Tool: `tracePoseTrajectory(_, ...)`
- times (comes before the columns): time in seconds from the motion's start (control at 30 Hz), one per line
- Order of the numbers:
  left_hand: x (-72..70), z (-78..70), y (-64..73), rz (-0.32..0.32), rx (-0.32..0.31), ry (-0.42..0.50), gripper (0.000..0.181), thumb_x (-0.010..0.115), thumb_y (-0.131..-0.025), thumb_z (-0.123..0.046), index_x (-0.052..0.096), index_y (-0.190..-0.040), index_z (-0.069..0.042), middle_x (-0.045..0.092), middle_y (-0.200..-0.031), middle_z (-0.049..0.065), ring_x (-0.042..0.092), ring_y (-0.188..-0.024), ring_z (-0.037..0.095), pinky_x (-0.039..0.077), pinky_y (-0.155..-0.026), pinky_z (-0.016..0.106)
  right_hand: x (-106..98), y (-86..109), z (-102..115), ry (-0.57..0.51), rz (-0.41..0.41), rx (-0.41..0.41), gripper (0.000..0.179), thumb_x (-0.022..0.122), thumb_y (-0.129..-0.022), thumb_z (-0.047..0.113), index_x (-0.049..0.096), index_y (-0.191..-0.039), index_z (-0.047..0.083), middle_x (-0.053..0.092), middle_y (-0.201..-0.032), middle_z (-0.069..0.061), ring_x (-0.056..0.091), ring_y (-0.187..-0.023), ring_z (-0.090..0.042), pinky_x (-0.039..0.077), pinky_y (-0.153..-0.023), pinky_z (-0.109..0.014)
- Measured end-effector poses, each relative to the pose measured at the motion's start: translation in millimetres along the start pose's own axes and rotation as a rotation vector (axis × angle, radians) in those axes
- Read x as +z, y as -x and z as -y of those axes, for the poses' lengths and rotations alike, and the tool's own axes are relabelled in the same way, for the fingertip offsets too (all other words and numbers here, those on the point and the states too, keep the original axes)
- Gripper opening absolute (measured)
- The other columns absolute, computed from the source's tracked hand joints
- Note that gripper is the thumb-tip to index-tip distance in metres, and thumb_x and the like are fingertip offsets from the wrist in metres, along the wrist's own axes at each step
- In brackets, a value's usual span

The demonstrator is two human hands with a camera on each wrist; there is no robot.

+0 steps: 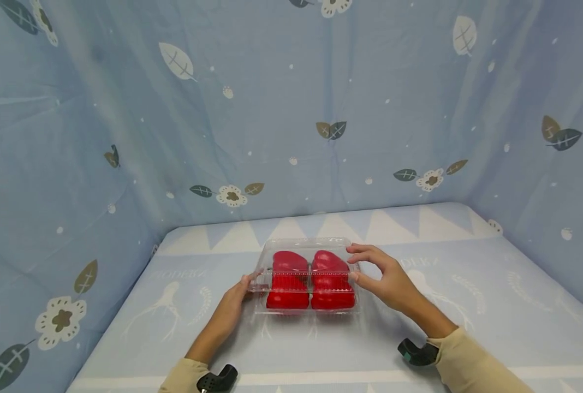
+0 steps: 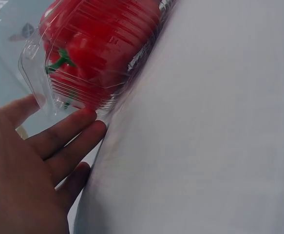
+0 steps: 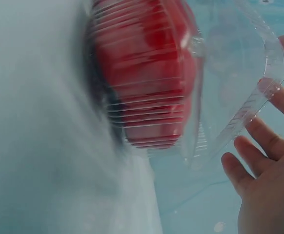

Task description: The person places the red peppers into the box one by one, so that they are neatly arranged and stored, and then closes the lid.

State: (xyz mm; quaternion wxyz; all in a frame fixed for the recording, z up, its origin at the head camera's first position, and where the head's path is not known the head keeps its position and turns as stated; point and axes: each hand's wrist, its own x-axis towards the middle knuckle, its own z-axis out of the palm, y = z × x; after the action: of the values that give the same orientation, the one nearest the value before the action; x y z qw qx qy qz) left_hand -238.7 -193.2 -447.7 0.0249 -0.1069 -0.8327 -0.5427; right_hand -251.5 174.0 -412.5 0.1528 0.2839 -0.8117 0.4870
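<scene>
A clear plastic clamshell box [image 1: 307, 312] stands on the table with several red bell peppers [image 1: 333, 295] in it. Its transparent lid [image 3: 234, 73] is raised above the peppers in the right wrist view. At the box's left side is my left hand [image 1: 230, 308]; its fairly straight fingers touch the lower wall, and its thumb lies at the rim. A green stem [image 2: 61, 61] shows through the plastic there. My right hand [image 1: 387, 281] pinches the lid's right edge between thumb and forefinger, the other fingers spread behind it.
A pale patterned cloth covers the table [image 1: 173, 338]. Blue curtains [image 1: 272, 109] with leaves and flowers close off the back and both sides. A black band device [image 1: 218, 379] sits on the left wrist, and another [image 1: 416, 353] on the right.
</scene>
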Motion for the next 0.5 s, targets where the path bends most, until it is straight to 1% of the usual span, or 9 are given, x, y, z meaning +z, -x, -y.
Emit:
tracePoseTrajectory(0.1, -0.4, -0.5, 1.1, 0.026, 0.014, 0.026, 0.058, 0.023, -0.109, -0.047, 0.047, -0.151, -0.015, 0.043, -0.154, 0.012, 0.032, -0.146, 0.035, 0.017, -0.118, 0.061, 2.2, 3.1, -2.1, 0.021, 0.005, -0.009, 0.028, 0.075, -0.089, 0.022, 0.07, -0.116, 0.017, 0.056, -0.141, 0.001, 0.047, -0.135, -0.024, 0.043, -0.1, -0.065)
tracePoseTrajectory(0.17, 0.2, -0.5, 1.5, 0.041, 0.03, 0.027, 0.057, 0.024, -0.11, -0.045, 0.045, -0.152, -0.014, 0.041, -0.155, 0.012, 0.029, -0.146, 0.035, 0.017, -0.118, 0.06, 3.2, 4.7, -3.5, 0.03, 0.006, -0.021, 0.028, 0.076, -0.088, 0.021, 0.071, -0.115, 0.017, 0.056, -0.141, 0.001, 0.047, -0.135, -0.024, 0.045, -0.099, -0.064)
tracePoseTrajectory(0.27, 2.1, 0.4, 1.5, 0.044, 0.048, 0.011, 0.054, 0.032, -0.109, -0.041, 0.042, -0.154, -0.012, 0.041, -0.156, 0.013, 0.032, -0.145, 0.036, 0.022, -0.116, 0.059, 4.6, 6.6, -5.4, 0.038, 0.007, -0.042, 0.027, 0.077, -0.086, 0.017, 0.071, -0.113, 0.016, 0.056, -0.141, -0.002, 0.048, -0.134, -0.024, 0.044, -0.101, -0.062)
tracePoseTrajectory(0.37, 4.0, 0.9, 1.2, 0.034, 0.044, -0.011, 0.055, 0.043, -0.107, -0.039, 0.041, -0.154, -0.012, 0.043, -0.154, 0.014, 0.034, -0.144, 0.038, 0.025, -0.114, 0.061, 5.7, 8.2, -7.5, 0.038, 0.011, -0.057, 0.028, 0.077, -0.085, 0.014, 0.071, -0.113, 0.015, 0.056, -0.14, -0.004, 0.047, -0.135, -0.025, 0.043, -0.102, -0.062)
tracePoseTrajectory(0.5, 5.2, 1.0, 1.6, 0.022, 0.039, -0.024, 0.056, 0.048, -0.105, -0.039, 0.041, -0.154, -0.013, 0.049, -0.149, 0.016, 0.041, -0.14, 0.037, 0.029, -0.113, 0.061, 7.1, 9.7, -8.3, 0.037, 0.013, -0.063, 0.028, 0.076, -0.085, 0.012, 0.071, -0.113, 0.014, 0.055, -0.141, -0.007, 0.046, -0.136, -0.027, 0.042, -0.102, -0.064)
